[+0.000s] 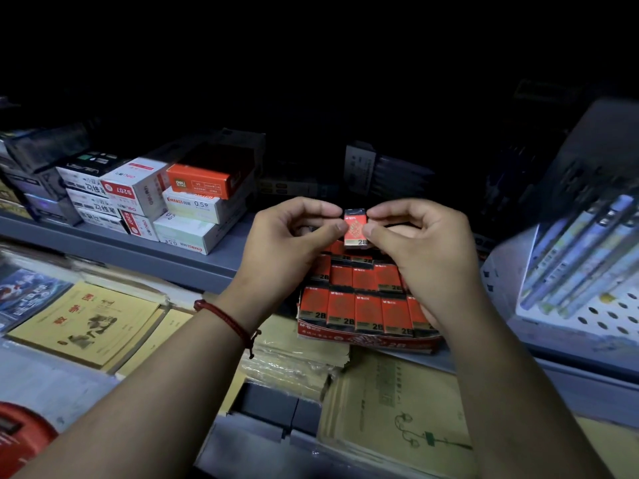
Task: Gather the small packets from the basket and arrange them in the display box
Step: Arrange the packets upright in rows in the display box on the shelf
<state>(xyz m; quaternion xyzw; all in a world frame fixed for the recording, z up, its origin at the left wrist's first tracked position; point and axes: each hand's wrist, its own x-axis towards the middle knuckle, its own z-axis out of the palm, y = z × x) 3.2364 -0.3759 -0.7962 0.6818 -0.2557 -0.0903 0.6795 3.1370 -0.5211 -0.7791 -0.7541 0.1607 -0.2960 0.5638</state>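
A small red packet (356, 227) marked 2B is held upright between both hands, above the back rows of the display box. My left hand (287, 236) pinches its left edge with thumb and forefinger; a red cord bracelet circles that wrist. My right hand (415, 243) pinches its right edge. Below them the red display box (366, 340) sits at the shelf edge, holding several rows of matching red 2B packets (342, 311). My right hand covers the box's right side. No basket can be made out for sure.
Stacked white and orange stationery boxes (186, 202) stand on the grey shelf (145, 250) at left. Yellow exercise books (90, 326) and tan wrapped notebooks (397, 420) lie below. A perforated white holder (601, 316) with pens stands at right. The shelf's back is dark.
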